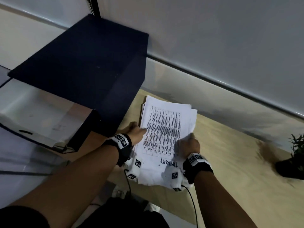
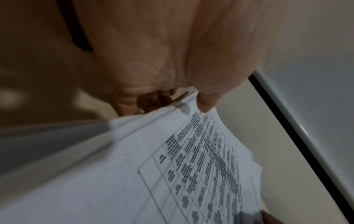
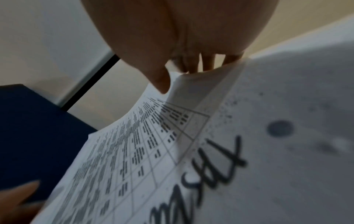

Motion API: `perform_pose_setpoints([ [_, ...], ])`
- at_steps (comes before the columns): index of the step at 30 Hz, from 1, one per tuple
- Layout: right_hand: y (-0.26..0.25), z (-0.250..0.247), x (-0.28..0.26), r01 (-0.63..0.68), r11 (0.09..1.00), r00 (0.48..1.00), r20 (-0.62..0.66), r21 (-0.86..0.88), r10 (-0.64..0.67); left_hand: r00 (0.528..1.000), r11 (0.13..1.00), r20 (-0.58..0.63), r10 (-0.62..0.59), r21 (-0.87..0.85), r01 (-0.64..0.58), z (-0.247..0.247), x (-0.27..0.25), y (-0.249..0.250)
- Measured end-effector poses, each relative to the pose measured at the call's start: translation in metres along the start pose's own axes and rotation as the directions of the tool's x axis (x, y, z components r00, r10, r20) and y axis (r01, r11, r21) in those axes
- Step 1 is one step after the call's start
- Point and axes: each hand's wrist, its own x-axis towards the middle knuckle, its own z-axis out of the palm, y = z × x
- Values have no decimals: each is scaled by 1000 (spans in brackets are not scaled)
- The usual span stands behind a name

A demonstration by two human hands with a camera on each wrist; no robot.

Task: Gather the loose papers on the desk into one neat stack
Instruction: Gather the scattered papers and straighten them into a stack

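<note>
A stack of white papers (image 1: 164, 129) with a printed table and handwriting on top is held above the light wooden desk (image 1: 230, 145). My left hand (image 1: 136, 131) grips the stack's left edge, thumb on top and fingers underneath, as the left wrist view shows at the papers (image 2: 191, 174). My right hand (image 1: 189, 143) pinches the right edge, thumb over the top sheet and fingers below; the sheet (image 3: 191, 144) curls up at that grip. The sheets' edges are uneven at the far end.
A dark blue box (image 1: 85, 66) stands at the left, close to the papers. A white box (image 1: 41, 116) sits in front of it. A small potted plant (image 1: 294, 155) stands at the desk's right. A pale wall panel (image 1: 213, 46) runs behind.
</note>
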Motion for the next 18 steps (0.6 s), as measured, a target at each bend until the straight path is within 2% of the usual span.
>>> perform_pose_setpoints([
  [2, 0, 5, -11, 74, 997, 994, 78, 19, -75, 999, 1000, 36, -11, 26, 10, 5, 2, 3],
  [3, 2, 8, -15, 103, 993, 992, 73, 51, -107, 998, 999, 54, -14, 40, 12, 10, 8, 2],
  [6, 16, 7, -18, 86, 989, 993, 66, 121, -94, 999, 998, 49, 21, 54, -24, 7, 0, 4],
  [11, 21, -16, -13, 81, 939, 993, 51, 333, -103, 979, 964, 41, 201, -184, -190, -3, -16, 2],
  [13, 12, -36, -17, 53, 846, 997, 22, 530, -76, 947, 908, 24, 321, -291, -301, -17, -26, 7],
  [14, 7, -47, -19, 88, 810, 995, -20, 580, -94, 928, 870, 10, 373, -352, -346, -24, -32, 12],
  [16, -11, -77, -29, 190, 789, 981, -71, 584, -183, 877, 773, -53, 477, -450, -448, -40, -45, 26],
  [18, -28, -103, -42, 286, 716, 957, -146, 637, -252, 815, 668, -156, 558, -498, -553, -55, -62, 47],
])
